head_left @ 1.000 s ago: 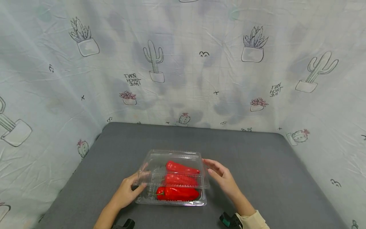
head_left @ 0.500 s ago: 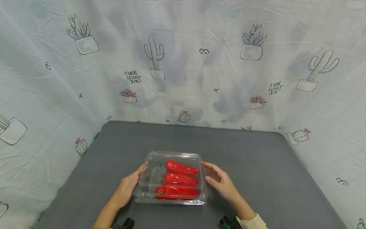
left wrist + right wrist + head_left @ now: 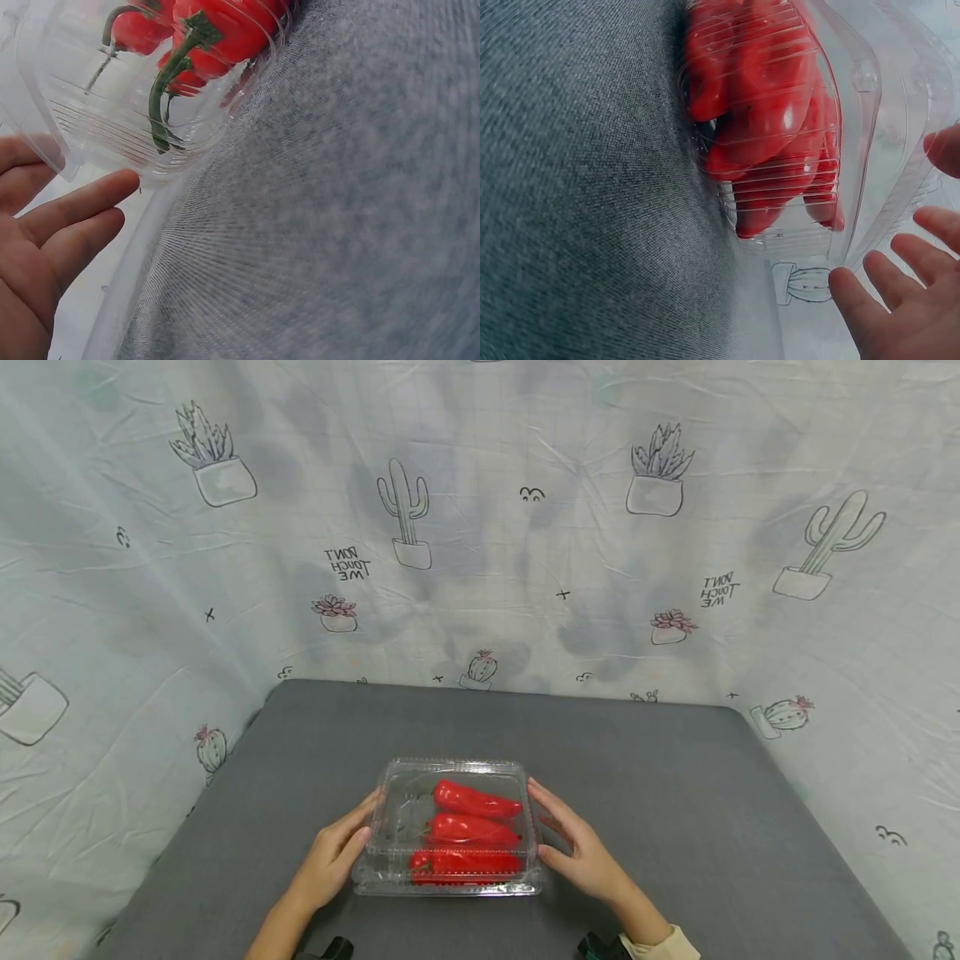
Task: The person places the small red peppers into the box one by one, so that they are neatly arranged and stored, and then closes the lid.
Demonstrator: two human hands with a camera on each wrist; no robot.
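A clear plastic clamshell box [image 3: 397, 818] lies on the table with three long red peppers [image 3: 476, 831] inside, side by side. Its transparent lid [image 3: 907, 82] is down over the base; whether it is latched, I cannot tell. At the box's left side is my left hand [image 3: 326, 860], fingers extended along the wall; in the left wrist view the fingers [image 3: 82, 202] lie close to the ribbed plastic and lid edge. My right hand [image 3: 588, 858] is at the opposite side, its fingers [image 3: 855, 296] spread beside the lid. Green pepper stems [image 3: 165, 97] face left.
A dark grey cloth-covered table [image 3: 637, 760] extends around the box. Behind it and on both sides hangs a pale curtain [image 3: 480, 527] printed with cactus drawings. Dark wrist devices [image 3: 337, 948] show at the bottom edge.
The lid has come down over the front pepper and onto the base. My left thumb has moved off the lid's front to the side. My right fingers have straightened slightly along the right side.
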